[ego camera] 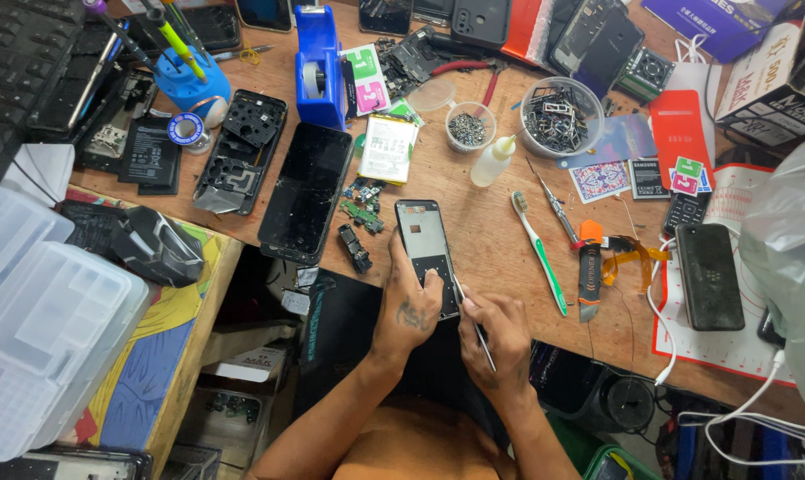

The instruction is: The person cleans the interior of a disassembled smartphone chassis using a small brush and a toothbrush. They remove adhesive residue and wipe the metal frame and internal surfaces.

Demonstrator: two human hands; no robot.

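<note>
**Wooden bench, opened phone under the tool**

Wooden, cluttered tabletop [473, 191] carried a small opened smartphone with a grey inner frame and a black lower panel [426, 252], which lay near the front edge, a little left of centre. The left hand [408, 307] lay over the phone's lower end, thumb and fingers closed narrowly on it to pin it down. The right hand [500, 333] held a thin metal pointed tool [475, 327] in a pencil grip, its tip at the phone's lower right edge; whether the tip had entered the seam could not be told.

A green-and-white toothbrush [539, 251] and a slim silver screwdriver with a red collar [558, 211] lay just right of the phone. A large black glass phone panel [306, 191] lay to its left, with small loose circuit parts [360, 213] between the two. A clear round plastic tub of metal scraps [560, 116] stood well apart, toward the back edge.

By judgement, the work would go best with the tool held shallow along the edge, light pressure, and the left hand keeping the phone flat so the tip could not skid across the panel.
</note>
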